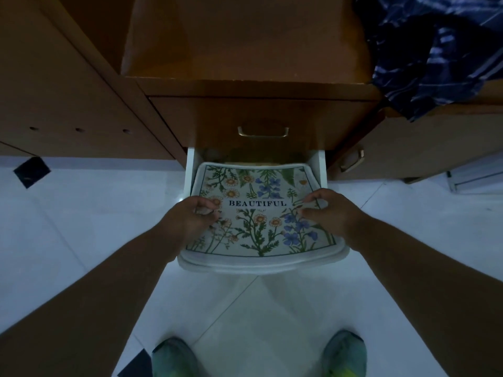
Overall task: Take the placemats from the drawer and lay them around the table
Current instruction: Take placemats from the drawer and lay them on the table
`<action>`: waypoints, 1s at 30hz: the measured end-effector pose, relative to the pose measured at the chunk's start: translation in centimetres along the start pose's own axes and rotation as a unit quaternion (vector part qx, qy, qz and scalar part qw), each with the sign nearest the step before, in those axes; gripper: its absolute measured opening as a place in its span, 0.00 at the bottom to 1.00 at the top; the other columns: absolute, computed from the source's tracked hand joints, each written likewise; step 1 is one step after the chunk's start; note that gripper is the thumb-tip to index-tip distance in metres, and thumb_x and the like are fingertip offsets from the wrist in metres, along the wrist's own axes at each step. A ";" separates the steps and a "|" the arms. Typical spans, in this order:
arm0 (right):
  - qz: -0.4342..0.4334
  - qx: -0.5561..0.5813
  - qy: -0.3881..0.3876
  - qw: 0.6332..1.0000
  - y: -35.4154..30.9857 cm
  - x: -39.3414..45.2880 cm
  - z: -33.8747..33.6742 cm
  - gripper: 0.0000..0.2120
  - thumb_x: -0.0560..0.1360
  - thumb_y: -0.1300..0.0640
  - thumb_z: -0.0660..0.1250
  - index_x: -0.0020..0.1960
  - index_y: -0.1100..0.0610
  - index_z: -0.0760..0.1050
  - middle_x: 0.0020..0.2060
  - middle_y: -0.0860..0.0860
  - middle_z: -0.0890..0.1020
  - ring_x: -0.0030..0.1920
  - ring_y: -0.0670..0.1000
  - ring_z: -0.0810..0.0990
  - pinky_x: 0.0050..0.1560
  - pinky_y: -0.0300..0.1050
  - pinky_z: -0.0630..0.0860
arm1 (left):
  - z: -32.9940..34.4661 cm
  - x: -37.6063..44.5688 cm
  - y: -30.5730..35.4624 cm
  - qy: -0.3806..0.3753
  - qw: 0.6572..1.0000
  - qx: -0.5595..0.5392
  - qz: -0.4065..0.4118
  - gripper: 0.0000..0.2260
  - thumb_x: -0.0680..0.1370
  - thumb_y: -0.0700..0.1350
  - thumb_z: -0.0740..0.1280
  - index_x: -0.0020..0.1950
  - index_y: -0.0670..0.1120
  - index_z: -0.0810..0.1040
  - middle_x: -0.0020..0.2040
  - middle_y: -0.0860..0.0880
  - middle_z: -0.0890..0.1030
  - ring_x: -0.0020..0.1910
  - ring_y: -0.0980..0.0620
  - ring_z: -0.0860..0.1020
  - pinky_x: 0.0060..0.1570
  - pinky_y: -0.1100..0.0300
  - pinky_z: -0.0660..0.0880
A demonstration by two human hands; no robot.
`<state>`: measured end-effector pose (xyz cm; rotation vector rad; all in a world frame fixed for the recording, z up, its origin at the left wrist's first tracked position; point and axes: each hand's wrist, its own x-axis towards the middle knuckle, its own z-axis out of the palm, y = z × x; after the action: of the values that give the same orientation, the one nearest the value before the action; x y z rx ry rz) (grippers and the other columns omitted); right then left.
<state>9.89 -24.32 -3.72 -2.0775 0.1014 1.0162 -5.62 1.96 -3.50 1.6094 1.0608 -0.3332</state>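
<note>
A stack of floral placemats [258, 227], the top one printed with the word BEAUTIFUL, lies in an open white drawer [189, 170] low in a wooden cabinet. My left hand [190, 216] grips the left edge of the stack, thumb on top. My right hand [330, 213] grips the right edge the same way. The near edge of the stack sticks out over the drawer's front. How many mats are in the stack is hard to tell.
Above the open drawer is a shut wooden drawer with a brass handle [263, 131]. A dark blue striped cloth [441, 55] lies on the cabinet top at right. White tiled floor [81, 213] lies below, with my two shoes [343, 355] near the bottom edge.
</note>
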 end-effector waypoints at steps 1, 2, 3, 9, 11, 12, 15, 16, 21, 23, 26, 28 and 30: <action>0.010 0.007 -0.003 1.000 0.0 0.0 0.0 0.14 0.72 0.56 0.77 0.56 0.54 0.79 0.52 0.49 0.81 0.45 0.46 0.82 0.37 0.37 0.81 | -0.2 -0.2 0.1 -0.002 1.000 -0.005 0.009 0.08 0.77 0.45 0.75 0.55 0.51 0.83 0.56 0.56 0.81 0.48 0.53 0.82 0.48 0.56 0.81; 0.023 0.009 -0.011 1.000 0.1 -0.1 0.0 0.14 0.73 0.57 0.77 0.57 0.53 0.78 0.52 0.50 0.81 0.46 0.48 0.82 0.39 0.40 0.82 | -0.4 -0.4 0.2 -0.007 1.000 -0.010 0.018 0.09 0.77 0.44 0.75 0.56 0.53 0.84 0.55 0.58 0.80 0.48 0.52 0.83 0.48 0.56 0.82; 0.031 0.006 -0.021 0.999 0.1 -0.4 0.0 0.14 0.74 0.58 0.76 0.58 0.52 0.78 0.52 0.51 0.81 0.46 0.49 0.83 0.39 0.41 0.82 | -0.4 -0.6 0.3 -0.006 0.999 -0.015 0.028 0.11 0.77 0.44 0.75 0.58 0.55 0.84 0.55 0.59 0.79 0.48 0.53 0.83 0.47 0.58 0.82; 0.057 0.034 -0.079 0.995 -1.0 -2.0 -0.8 0.32 0.70 0.71 0.74 0.68 0.47 0.74 0.57 0.53 0.81 0.54 0.55 0.82 0.53 0.51 0.82 | -0.7 -3.0 1.4 -0.025 0.997 -0.050 0.053 0.16 0.75 0.37 0.75 0.58 0.54 0.85 0.56 0.56 0.81 0.47 0.51 0.85 0.41 0.60 0.83; 0.052 0.052 -0.076 0.994 -1.5 -3.0 -1.3 0.35 0.70 0.70 0.75 0.70 0.45 0.74 0.58 0.51 0.81 0.54 0.53 0.82 0.54 0.50 0.82 | -0.8 -4.2 1.6 -0.023 0.997 -0.042 0.061 0.15 0.74 0.34 0.75 0.55 0.52 0.85 0.57 0.56 0.81 0.47 0.51 0.85 0.38 0.60 0.82; 0.041 0.062 -0.070 0.995 -1.7 -3.7 -1.7 0.34 0.70 0.68 0.76 0.70 0.44 0.74 0.59 0.50 0.81 0.54 0.53 0.82 0.54 0.50 0.82 | -0.9 -5.0 1.9 -0.018 0.997 -0.037 0.072 0.14 0.75 0.34 0.74 0.53 0.52 0.84 0.56 0.56 0.81 0.46 0.51 0.85 0.36 0.61 0.82; 0.011 0.083 -0.055 0.995 -2.4 -6.1 -3.0 0.34 0.69 0.63 0.79 0.70 0.44 0.75 0.60 0.48 0.80 0.53 0.51 0.84 0.52 0.50 0.83 | -1.5 -7.3 3.3 -0.004 0.993 -0.036 0.111 0.09 0.77 0.41 0.74 0.54 0.53 0.84 0.56 0.55 0.83 0.44 0.54 0.85 0.39 0.60 0.83; 0.008 0.089 -0.054 0.995 -2.7 -7.0 -3.3 0.34 0.69 0.62 0.79 0.71 0.44 0.74 0.60 0.47 0.80 0.53 0.51 0.84 0.52 0.49 0.83 | -1.9 -8.0 3.8 -0.005 0.993 -0.029 0.118 0.10 0.76 0.45 0.75 0.56 0.55 0.84 0.58 0.55 0.82 0.46 0.56 0.85 0.44 0.59 0.83; -0.045 0.083 -0.008 0.996 -5.0 -12.7 -4.3 0.31 0.72 0.61 0.77 0.70 0.44 0.75 0.59 0.42 0.81 0.55 0.45 0.82 0.48 0.38 0.82 | -4.3 -12.0 6.7 0.009 0.988 0.039 0.147 0.20 0.74 0.53 0.76 0.66 0.62 0.80 0.63 0.56 0.80 0.57 0.56 0.81 0.60 0.56 0.79; -0.065 0.063 0.025 0.996 -6.6 -15.2 -5.0 0.28 0.72 0.60 0.77 0.68 0.42 0.76 0.59 0.43 0.80 0.55 0.45 0.82 0.51 0.40 0.82 | -5.3 -14.3 8.4 0.011 0.987 0.039 0.152 0.21 0.75 0.52 0.76 0.67 0.61 0.80 0.63 0.56 0.79 0.56 0.59 0.81 0.58 0.60 0.79; -0.101 0.018 0.055 0.993 -10.0 -19.3 -6.8 0.25 0.74 0.57 0.76 0.67 0.40 0.76 0.62 0.44 0.79 0.59 0.47 0.80 0.59 0.47 0.81 | -7.0 -18.4 11.5 0.021 0.986 0.017 0.166 0.20 0.75 0.51 0.76 0.67 0.60 0.80 0.65 0.55 0.79 0.55 0.62 0.80 0.55 0.65 0.80; -0.117 0.013 0.066 0.991 -12.9 -22.2 -8.3 0.24 0.74 0.55 0.76 0.66 0.40 0.76 0.62 0.43 0.78 0.59 0.47 0.80 0.60 0.50 0.81 | -8.4 -21.5 13.9 0.032 0.982 0.015 0.185 0.20 0.76 0.51 0.75 0.67 0.60 0.80 0.66 0.56 0.78 0.58 0.58 0.80 0.58 0.60 0.79; -0.148 0.003 0.075 0.986 -16.1 -25.3 -10.1 0.24 0.74 0.55 0.76 0.66 0.39 0.77 0.63 0.42 0.78 0.61 0.46 0.79 0.61 0.50 0.80 | -9.9 -24.8 16.8 0.043 0.978 0.015 0.203 0.20 0.76 0.50 0.75 0.67 0.61 0.79 0.66 0.57 0.77 0.58 0.60 0.79 0.56 0.63 0.79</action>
<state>5.45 -26.91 27.51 -2.0850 -0.1244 0.6782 -9.50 -0.04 27.74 1.8347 0.7659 -0.0053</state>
